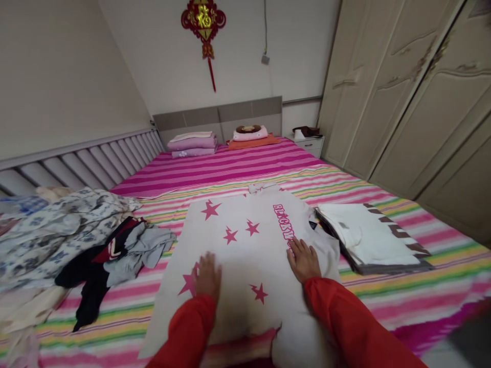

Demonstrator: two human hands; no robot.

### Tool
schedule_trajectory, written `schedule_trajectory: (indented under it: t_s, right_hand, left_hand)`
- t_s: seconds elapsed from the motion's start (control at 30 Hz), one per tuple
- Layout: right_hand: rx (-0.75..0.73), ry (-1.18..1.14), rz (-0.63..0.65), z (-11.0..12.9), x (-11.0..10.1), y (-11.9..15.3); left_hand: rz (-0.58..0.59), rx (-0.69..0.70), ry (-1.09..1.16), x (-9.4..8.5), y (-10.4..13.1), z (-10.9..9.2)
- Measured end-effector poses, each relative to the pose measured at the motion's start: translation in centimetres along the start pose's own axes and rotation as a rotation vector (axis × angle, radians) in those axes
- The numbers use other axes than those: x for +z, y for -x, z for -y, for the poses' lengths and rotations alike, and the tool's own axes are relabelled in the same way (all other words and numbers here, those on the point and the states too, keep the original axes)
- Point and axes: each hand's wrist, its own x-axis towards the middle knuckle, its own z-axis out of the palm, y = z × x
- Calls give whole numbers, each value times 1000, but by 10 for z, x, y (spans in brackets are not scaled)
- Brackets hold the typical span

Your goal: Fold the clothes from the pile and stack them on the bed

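Observation:
A pale shirt (238,276) with pink stars and pink lettering lies spread on the striped bed cover. My left hand (208,276) is over its left part beside a large star, fingers apart and slightly blurred. On the right, my right hand (304,259) rests flat at the end of the lettering with its fingers spread. Neither hand holds anything. Red sleeves cover both my arms. The collar side of the shirt, with a small dark label, points to the right.
Folded white and dark clothes (368,235) lie right of the shirt. Loose clothes (69,230) are heaped on the left. Folded purple bedding (194,143) and a pink pillow (250,134) sit near the headboard (249,110). A wardrobe (399,92) stands at the right.

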Motion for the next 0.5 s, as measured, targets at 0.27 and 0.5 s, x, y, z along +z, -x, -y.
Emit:
schedule_trajectory:
  t_s: [0.27,0.5]
  right_hand:
    - [31,12,52,0,-7,6]
    - [56,44,92,-37,-22,29]
  left_hand:
    - [39,186,-1,13,38,-18]
    - [3,-185,-41,-15,34,91]
